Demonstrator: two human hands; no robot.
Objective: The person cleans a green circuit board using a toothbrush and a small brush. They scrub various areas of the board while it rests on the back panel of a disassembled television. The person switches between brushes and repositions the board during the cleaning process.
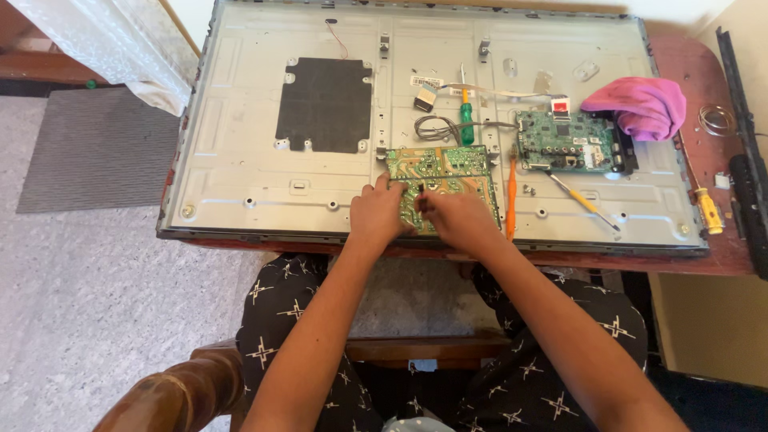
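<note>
Two hands at work, both mine: my left hand (378, 213) rests with fingers curled on the near left part of a green-and-tan circuit board (438, 170); my right hand (458, 218) lies on the near right part, its fingertips pinched narrow on a small dark part (421, 190) of the board. Whether that part is loose or fixed I cannot tell.

One grey metal back panel (240, 144) lying flat on one reddish bench (694, 68), carrying everything below.

Two circuit boards in all: the one under my hands at the near middle, and one green board (564, 142) to the right of it, apart.

One black rectangular pad (325, 105), far left of the boards.

One green-handled screwdriver (466, 120), just beyond my board.

One orange-handled tool (511, 200), touching the right edge of my board.

One yellow-handled screwdriver (584, 202), near right on the panel.

One further yellow-handled screwdriver (708, 210) on the bench, far right.

One pink cloth (640, 106), draped at the right board's far corner.

One coil of grey cable (436, 128) beside the green handle.
</note>
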